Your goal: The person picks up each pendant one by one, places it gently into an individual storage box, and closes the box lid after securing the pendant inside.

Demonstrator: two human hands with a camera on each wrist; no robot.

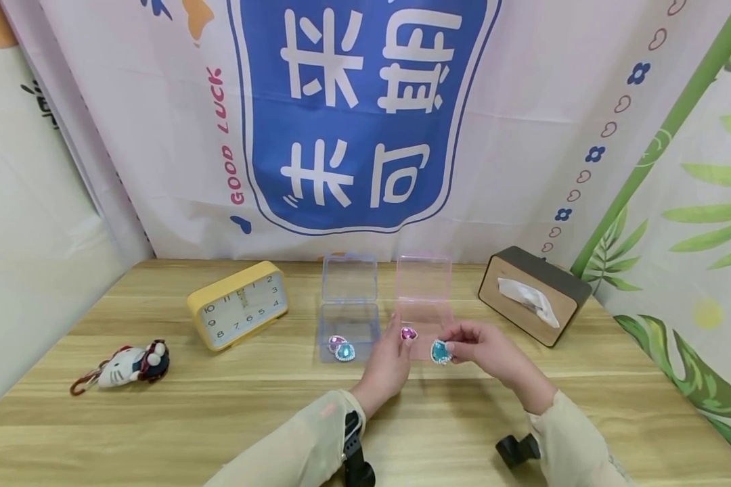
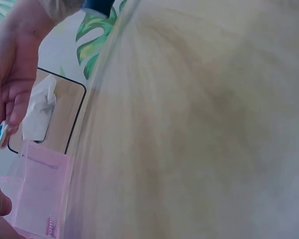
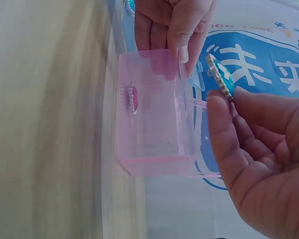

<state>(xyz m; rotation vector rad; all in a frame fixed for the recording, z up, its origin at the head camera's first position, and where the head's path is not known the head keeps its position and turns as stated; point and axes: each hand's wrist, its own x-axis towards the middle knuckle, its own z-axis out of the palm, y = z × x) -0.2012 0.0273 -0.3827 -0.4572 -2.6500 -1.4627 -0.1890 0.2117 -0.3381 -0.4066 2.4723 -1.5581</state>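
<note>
Right hand (image 1: 493, 352) pinches one blue gem (image 1: 440, 352); left hand (image 1: 386, 368) relaxed by pink box (image 1: 423, 318).

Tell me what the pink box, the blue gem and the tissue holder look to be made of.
Pink box: thin translucent plastic, glossy; the table shows through its walls. Blue gem, pinched by the right hand: probably faceted glass or acrylic in a sparkly, rhinestone-like rim. Tissue holder: wood-look front with a dark matte shell, possibly plastic.
</note>
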